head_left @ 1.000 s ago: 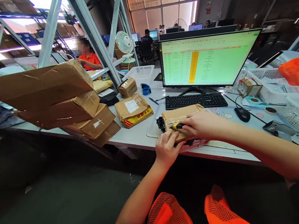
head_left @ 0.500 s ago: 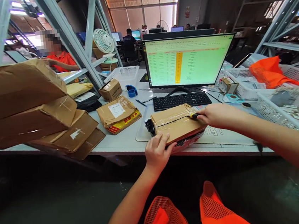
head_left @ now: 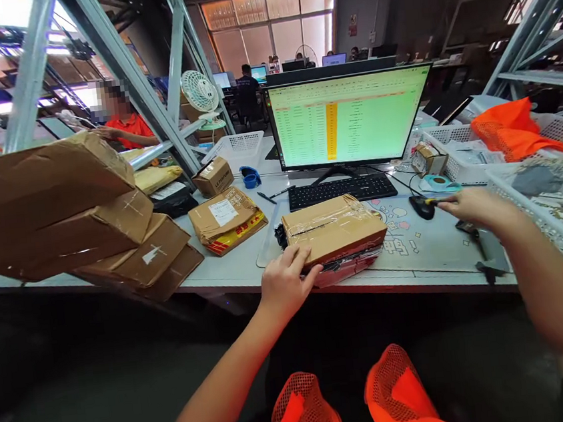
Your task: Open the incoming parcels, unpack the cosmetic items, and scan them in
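Note:
A taped cardboard box (head_left: pixel 334 229) lies at the desk's front edge, with a slit running along the tape on its top. My left hand (head_left: pixel 288 277) grips its near left corner, fingers on top and thumb against the front side. Black plastic pokes out at the box's left end, and reddish wrapping shows under it. To the right, my right hand (head_left: pixel 477 207) is closed around a yellow-and-black utility knife (head_left: pixel 431 202), mostly hidden by the fingers. The knife's tip end is beside or over a black mouse (head_left: pixel 421 208).
Behind the box stand a keyboard (head_left: pixel 342 191) and a monitor (head_left: pixel 352 119). Stacked cartons (head_left: pixel 49 202) and a flat parcel (head_left: pixel 224 217) are at left. White baskets (head_left: pixel 509 177) line the right side; a black tape dispenser-like tool (head_left: pixel 481 250) lies near the front edge.
My right hand has lifted the knife off the box's top and moved right, toward the mouse. My left hand stays on the box corner. The view has shifted slightly.

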`<state>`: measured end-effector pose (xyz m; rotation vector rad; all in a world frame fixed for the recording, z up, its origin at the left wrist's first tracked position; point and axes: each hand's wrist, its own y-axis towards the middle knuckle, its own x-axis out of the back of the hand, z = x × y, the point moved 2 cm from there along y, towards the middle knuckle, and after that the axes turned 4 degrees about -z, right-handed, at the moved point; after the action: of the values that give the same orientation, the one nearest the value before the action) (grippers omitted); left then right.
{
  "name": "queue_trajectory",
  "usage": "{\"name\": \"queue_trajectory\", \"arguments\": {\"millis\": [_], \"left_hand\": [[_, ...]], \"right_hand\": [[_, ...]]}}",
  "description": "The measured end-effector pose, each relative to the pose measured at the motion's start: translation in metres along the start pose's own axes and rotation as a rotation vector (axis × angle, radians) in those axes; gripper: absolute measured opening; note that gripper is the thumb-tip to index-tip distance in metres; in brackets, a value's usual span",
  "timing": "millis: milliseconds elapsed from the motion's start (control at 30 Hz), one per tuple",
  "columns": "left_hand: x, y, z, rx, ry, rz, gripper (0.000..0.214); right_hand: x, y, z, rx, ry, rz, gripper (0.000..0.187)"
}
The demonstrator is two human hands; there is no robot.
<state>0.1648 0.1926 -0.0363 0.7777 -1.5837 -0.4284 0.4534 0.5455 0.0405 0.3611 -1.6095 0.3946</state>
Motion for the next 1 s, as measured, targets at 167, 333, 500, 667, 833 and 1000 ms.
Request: {"name": "queue_trajectory", "arguments": {"millis": [167,333,500,667,833,1000], "left_hand": [[0.005,0.073,0.009,-0.062,0.005,0.385,0.035],[-0.016,0.155,0.037,-0.027,-0.069,0.799,0.077],[-0.028,0.181,0.040,-0.058,-0.027,0.947,0.098],[-0.026,0.180,0.022,-0.160,0.107,0.961,0.080],[-0.022,0.198,0.047,-0.017,-0.046,0.941,0.058],[-0.047,0.215,0.096,0.282,-0.228,1.077,0.062]], "right_hand": [[-0.059,0.006,-0.014,0.069,0.095,0.020,0.049],[-0.096,-0.008,0.019,0.146,0.122,0.032,0.048],[-0.063,-0.034,0.080,0.398,0.567,-0.377,0.050],[-0.029,-0.066,0.157,0.679,0.637,-0.507,0.045],[-0.026,-0.062,0.178,0.782,0.419,-0.332,0.047],[-0.015,-0.055,0.176,0.845,0.348,-0.249,0.078]]}}
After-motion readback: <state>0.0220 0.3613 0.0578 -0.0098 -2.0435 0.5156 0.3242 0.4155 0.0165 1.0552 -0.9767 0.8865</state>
